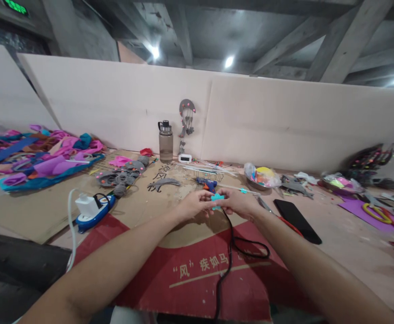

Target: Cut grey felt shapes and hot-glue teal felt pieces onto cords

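Observation:
Both my hands meet over the cardboard sheet (156,211) in front of me. My left hand (195,203) and my right hand (239,201) pinch a small teal foam piece (217,198) between their fingertips. Just beyond them lies a blue glue gun (205,183), and its black cord (232,245) runs back toward me under my right wrist. Grey foam cut-outs (163,184) lie on the cardboard to the left of the glue gun.
A power strip with a white charger (91,209) sits at left, coloured foam sheets (45,159) farther left. A water bottle (165,141) and small clock (185,158) stand by the wall. A black phone (296,220), red-handled scissors (286,222) and bowls of scraps (262,177) lie right.

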`<state>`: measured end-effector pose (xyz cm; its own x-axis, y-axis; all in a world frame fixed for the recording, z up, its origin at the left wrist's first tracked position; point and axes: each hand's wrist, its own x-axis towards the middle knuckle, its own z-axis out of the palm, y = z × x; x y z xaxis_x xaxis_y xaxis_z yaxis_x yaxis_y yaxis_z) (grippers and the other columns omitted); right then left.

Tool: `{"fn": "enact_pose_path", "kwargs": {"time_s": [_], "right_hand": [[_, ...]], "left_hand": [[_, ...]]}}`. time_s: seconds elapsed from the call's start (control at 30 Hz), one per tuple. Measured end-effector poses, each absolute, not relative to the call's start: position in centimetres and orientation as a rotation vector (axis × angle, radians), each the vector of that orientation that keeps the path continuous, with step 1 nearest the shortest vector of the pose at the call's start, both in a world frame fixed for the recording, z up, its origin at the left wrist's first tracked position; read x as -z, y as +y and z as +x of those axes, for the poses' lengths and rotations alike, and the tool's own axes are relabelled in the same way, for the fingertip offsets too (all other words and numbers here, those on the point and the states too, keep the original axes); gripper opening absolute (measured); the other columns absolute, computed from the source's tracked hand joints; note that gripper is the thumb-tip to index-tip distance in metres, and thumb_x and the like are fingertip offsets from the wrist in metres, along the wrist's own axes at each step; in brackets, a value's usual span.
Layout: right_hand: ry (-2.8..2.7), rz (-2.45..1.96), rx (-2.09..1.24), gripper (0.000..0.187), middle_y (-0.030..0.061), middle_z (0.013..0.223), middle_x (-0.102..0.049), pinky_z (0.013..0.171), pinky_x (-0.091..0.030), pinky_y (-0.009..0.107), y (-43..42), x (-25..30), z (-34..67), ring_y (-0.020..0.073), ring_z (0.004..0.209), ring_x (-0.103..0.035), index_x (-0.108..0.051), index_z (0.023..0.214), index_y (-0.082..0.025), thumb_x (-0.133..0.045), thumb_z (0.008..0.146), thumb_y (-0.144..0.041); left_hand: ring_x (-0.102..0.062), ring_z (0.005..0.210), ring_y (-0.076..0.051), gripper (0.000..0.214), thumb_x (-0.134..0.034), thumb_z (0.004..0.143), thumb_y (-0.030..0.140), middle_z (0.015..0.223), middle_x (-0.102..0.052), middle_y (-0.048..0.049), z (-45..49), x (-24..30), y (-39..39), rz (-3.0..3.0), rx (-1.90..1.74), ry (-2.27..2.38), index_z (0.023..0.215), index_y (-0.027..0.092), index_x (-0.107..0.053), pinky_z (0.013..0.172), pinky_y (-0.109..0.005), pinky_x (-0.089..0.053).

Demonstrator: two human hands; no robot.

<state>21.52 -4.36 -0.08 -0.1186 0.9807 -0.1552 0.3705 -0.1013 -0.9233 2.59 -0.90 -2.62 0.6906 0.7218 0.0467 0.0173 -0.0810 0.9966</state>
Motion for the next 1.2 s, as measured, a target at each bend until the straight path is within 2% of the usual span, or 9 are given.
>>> {"fn": "enact_pose_path", "kwargs": {"time_s": [0.1,0.27,0.37,0.43,0.53,0.6,0.7,0.9,1.2], "right_hand": [[-1.455,-1.426,-1.349,0.041,-0.0082,0.058,-0.047,0.043,-0.027,0.017,-4.7,0.3,19.9,0.0057,0.049,-0.038,-0.050,0.079,-0.023,-0.081,0.061,-0.043],[-1.455,-1.324,-1.392,0.042,-0.0069,0.063,-0.050,0.045,-0.032,0.019,-5.1,0.9,19.9,0.0074,0.051,-0.041,-0.052,0.084,-0.024,-0.075,0.064,-0.053],[-1.628,-1.456,-1.132,0.042,-0.0014,0.069,-0.058,0.052,-0.042,0.024,-4.6,1.4,21.0,0.0121,0.058,-0.053,-0.057,0.089,-0.024,-0.050,0.081,-0.065],[-1.752,-1.624,-0.787,0.050,0.0041,0.078,-0.065,0.061,-0.048,0.028,-3.7,1.6,22.7,0.0160,0.068,-0.060,-0.060,0.091,-0.022,-0.031,0.091,-0.062],[-1.756,-1.866,-0.362,0.037,0.0085,0.085,-0.067,0.077,-0.048,0.035,-2.2,1.7,26.4,0.0220,0.081,-0.062,-0.063,0.088,-0.018,-0.044,0.089,-0.049],[-1.713,-1.997,-0.119,0.027,0.0151,0.097,-0.066,0.089,-0.043,0.043,-1.6,1.8,29.0,0.0285,0.096,-0.059,-0.064,0.093,-0.014,-0.051,0.085,-0.036],[-1.727,-2.132,0.132,0.029,0.0233,0.116,-0.062,0.100,-0.033,0.050,-1.0,2.4,31.8,0.0373,0.118,-0.049,-0.065,0.103,-0.011,-0.057,0.081,-0.028],[-1.971,-2.251,0.319,0.030,0.0151,0.111,-0.068,0.092,-0.039,0.040,0.4,3.8,33.1,0.0291,0.107,-0.058,-0.066,0.111,-0.018,-0.056,0.084,-0.028],[-2.406,-2.113,0.614,0.035,0.0182,0.103,-0.070,0.092,-0.033,0.044,-0.2,3.4,33.0,0.0299,0.104,-0.060,-0.057,0.121,-0.012,-0.040,0.090,-0.009]], "left_hand": [[-0.057,0.048,-0.010,0.046,-0.076,0.068,0.052,0.059,-0.064,-0.0016,2.2,1.9,-1.2,1.517,-0.710,0.593,0.085,0.013,-0.058,0.051,-0.022,-0.047],[-0.058,0.051,-0.009,0.047,-0.082,0.061,0.048,0.061,-0.064,-0.0015,1.9,2.3,-0.6,1.398,-0.674,0.534,0.082,0.012,-0.060,0.051,-0.020,-0.046],[-0.058,0.050,-0.008,0.042,-0.081,0.062,0.043,0.061,-0.063,-0.0007,2.0,3.1,0.1,1.359,-0.675,0.565,0.081,0.013,-0.060,0.049,-0.019,-0.045],[-0.057,0.049,-0.008,0.035,-0.079,0.065,0.038,0.062,-0.062,-0.0001,2.0,3.4,0.4,1.324,-0.723,0.605,0.080,0.014,-0.058,0.048,-0.018,-0.044],[-0.053,0.045,-0.006,0.025,-0.074,0.068,0.028,0.057,-0.058,0.0023,2.0,3.4,0.7,1.276,-0.814,0.704,0.077,0.015,-0.055,0.045,-0.016,-0.041],[-0.049,0.041,-0.006,0.019,-0.070,0.070,0.026,0.053,-0.056,0.0033,2.0,3.2,0.8,1.274,-0.839,0.756,0.076,0.016,-0.054,0.042,-0.016,-0.037],[-0.047,0.041,-0.006,0.016,-0.066,0.072,0.025,0.052,-0.055,0.0035,2.0,3.1,0.8,1.283,-0.853,0.768,0.074,0.016,-0.053,0.041,-0.015,-0.034],[-0.047,0.043,-0.006,0.017,-0.066,0.071,0.027,0.053,-0.054,0.0039,1.9,3.5,1.2,1.300,-0.878,0.748,0.078,0.016,-0.055,0.043,-0.016,-0.034],[-0.048,0.045,-0.006,0.018,-0.066,0.072,0.028,0.053,-0.053,0.0036,1.7,3.1,1.0,1.341,-0.869,0.782,0.075,0.016,-0.054,0.045,-0.017,-0.035]]}}
